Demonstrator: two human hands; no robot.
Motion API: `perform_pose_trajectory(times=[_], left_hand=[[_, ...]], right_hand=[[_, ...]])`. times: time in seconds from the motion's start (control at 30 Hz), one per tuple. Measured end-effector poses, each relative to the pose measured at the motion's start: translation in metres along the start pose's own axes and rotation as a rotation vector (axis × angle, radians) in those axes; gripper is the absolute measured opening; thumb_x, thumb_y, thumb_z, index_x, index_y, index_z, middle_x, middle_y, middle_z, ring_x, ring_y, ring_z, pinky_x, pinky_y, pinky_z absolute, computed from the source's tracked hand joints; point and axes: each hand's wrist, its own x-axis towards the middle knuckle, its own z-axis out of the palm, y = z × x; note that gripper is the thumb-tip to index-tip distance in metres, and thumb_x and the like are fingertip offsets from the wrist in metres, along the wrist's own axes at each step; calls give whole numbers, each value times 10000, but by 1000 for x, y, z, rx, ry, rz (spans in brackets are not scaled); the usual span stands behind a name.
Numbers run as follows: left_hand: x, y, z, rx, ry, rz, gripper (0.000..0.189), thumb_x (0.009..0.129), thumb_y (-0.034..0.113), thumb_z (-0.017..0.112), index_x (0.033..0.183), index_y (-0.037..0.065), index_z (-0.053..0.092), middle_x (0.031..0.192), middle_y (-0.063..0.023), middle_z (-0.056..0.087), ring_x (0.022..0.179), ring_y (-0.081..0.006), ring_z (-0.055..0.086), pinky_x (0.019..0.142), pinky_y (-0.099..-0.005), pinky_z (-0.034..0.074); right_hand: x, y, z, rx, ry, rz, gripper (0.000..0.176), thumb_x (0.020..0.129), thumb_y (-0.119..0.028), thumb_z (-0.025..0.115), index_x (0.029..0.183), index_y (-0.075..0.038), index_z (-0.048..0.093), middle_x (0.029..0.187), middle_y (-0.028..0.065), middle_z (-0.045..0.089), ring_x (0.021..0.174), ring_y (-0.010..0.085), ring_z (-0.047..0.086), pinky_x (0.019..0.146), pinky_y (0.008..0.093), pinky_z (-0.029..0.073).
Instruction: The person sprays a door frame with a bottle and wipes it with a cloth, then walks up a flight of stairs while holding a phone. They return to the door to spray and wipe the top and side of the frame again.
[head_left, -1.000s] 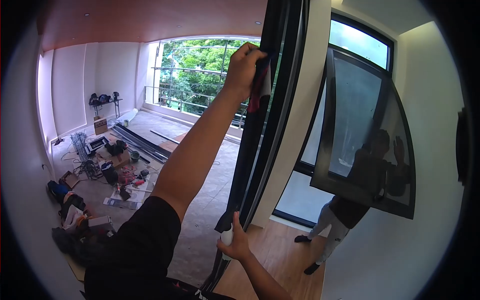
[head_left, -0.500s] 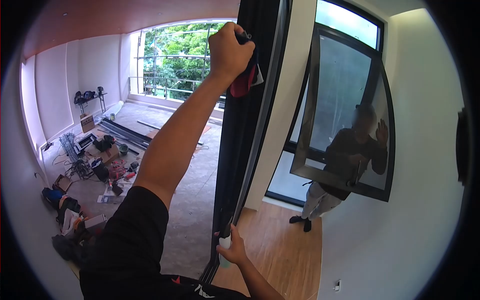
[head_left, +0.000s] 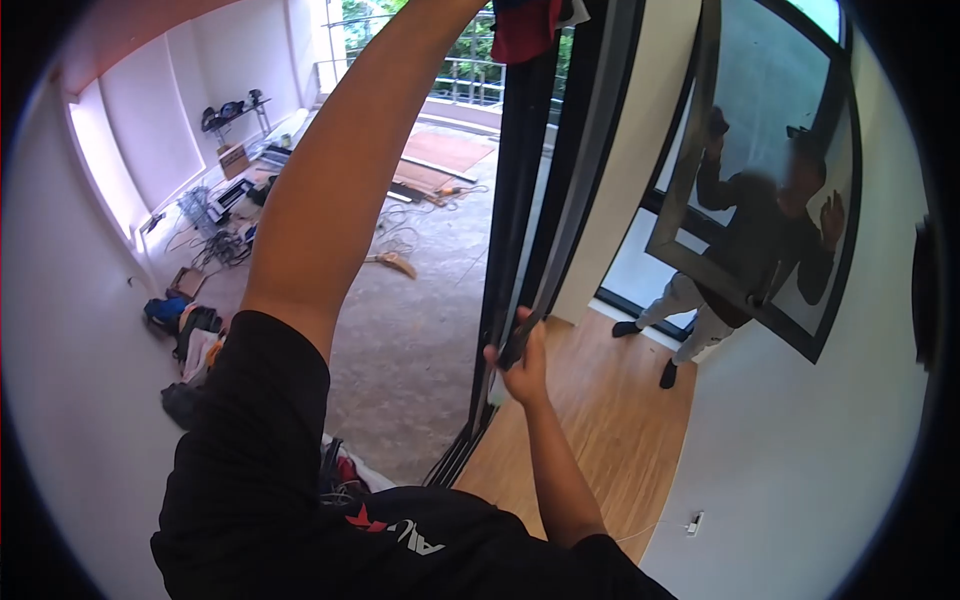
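Observation:
My left arm (head_left: 340, 160) reaches up past the top edge of the view, so the hand itself is out of sight. A red and dark cloth (head_left: 525, 32) hangs just beyond the wrist, against the upper part of a tall black door frame (head_left: 520, 170). Lower down, my right hand (head_left: 526, 372) is closed around the dark edge of this frame, thumb on one side and fingers on the other. A small pale greenish patch (head_left: 497, 392) shows right below the hand.
Behind a tilted, dark-framed window sash (head_left: 832, 300), a person (head_left: 750, 220) stands with raised hands. Left of the frame, a concrete floor (head_left: 400, 350) carries tools, cables, bags and a cardboard box (head_left: 233, 160). Wood flooring (head_left: 610, 420) and a wall socket (head_left: 694, 523) lie right.
The view has tipped down and left, taking my left hand out of sight. My right hand sits higher in view on the frame. Behind the sash, the person has raised another hand.

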Motion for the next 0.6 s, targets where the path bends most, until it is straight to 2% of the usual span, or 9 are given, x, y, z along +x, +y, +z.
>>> perform_pose_trajectory(times=[0.17, 0.2, 0.27, 0.3, 0.33, 0.37, 0.4, 0.47, 0.6], left_hand=[[-52, 0, -59, -382, -80, -159, 254, 840, 202, 757, 943, -22, 697, 939, -200, 731, 901, -354, 726, 802, -408, 567], [-79, -20, -65, -268, -62, -115, 240, 852, 125, 795, 1038, -5, 717, 922, -109, 745, 844, -164, 716, 800, -316, 568], [-150, -30, -79, -326, -120, -239, 179, 898, 60, 777, 1067, 16, 736, 980, -56, 734, 855, -77, 662, 728, -215, 516], [-177, -12, -92, -294, -147, -392, 148, 857, 40, 794, 982, 17, 718, 935, -75, 692, 854, -165, 659, 752, -296, 537], [-208, -12, -95, -253, -142, -373, 142, 916, 49, 758, 1051, 12, 735, 991, -41, 713, 805, -42, 605, 624, -189, 439], [-231, -12, -96, -351, -106, -432, 143, 872, 0, 763, 991, -19, 686, 983, -104, 660, 889, -179, 654, 765, -299, 543], [-250, -8, -92, -446, -18, -486, 123, 930, 36, 736, 1035, -10, 691, 961, -39, 672, 793, -64, 591, 691, -212, 484], [-268, -4, -84, -415, 77, -305, 103, 945, 34, 717, 1014, -24, 666, 969, -39, 668, 818, -68, 597, 717, -221, 496], [-219, 11, -91, -484, 88, -462, 79, 913, 2, 722, 968, -29, 675, 882, -30, 663, 770, -64, 595, 683, -232, 486]], right_hand=[[18, -35, 35, 37, 83, -20, 754, 713, -212, 941, 1306, 23, 539, 1209, 164, 605, 1008, 289, 669, 816, 357, 546], [14, -37, 39, 10, 104, 7, 737, 707, -223, 947, 1277, 19, 547, 1165, 159, 618, 994, 286, 669, 815, 359, 543], [5, -43, 39, -56, 150, 36, 705, 695, -244, 961, 1220, 11, 564, 1076, 149, 644, 967, 282, 670, 812, 363, 538], [3, -49, 38, -57, 143, 65, 680, 687, -268, 971, 1158, -9, 553, 983, 142, 653, 905, 298, 667, 798, 380, 532], [2, -47, 36, -72, 124, 39, 684, 687, -271, 971, 1155, -10, 546, 981, 142, 648, 893, 298, 660, 795, 382, 531], [-2, -48, 36, -87, 105, 20, 688, 688, -274, 971, 1153, -11, 539, 980, 143, 643, 880, 297, 653, 792, 385, 530], [-1, -47, 36, -102, 86, 1, 692, 688, -276, 972, 1151, -12, 531, 979, 143, 638, 867, 297, 646, 789, 387, 529], [-9, -38, 39, -57, 82, 22, 708, 679, -286, 977, 1148, -15, 521, 973, 137, 628, 862, 294, 637, 778, 387, 524], [-18, -45, 39, -33, 41, 62, 734, 663, -324, 983, 1140, -19, 517, 955, 131, 609, 852, 295, 626, 759, 391, 515]])
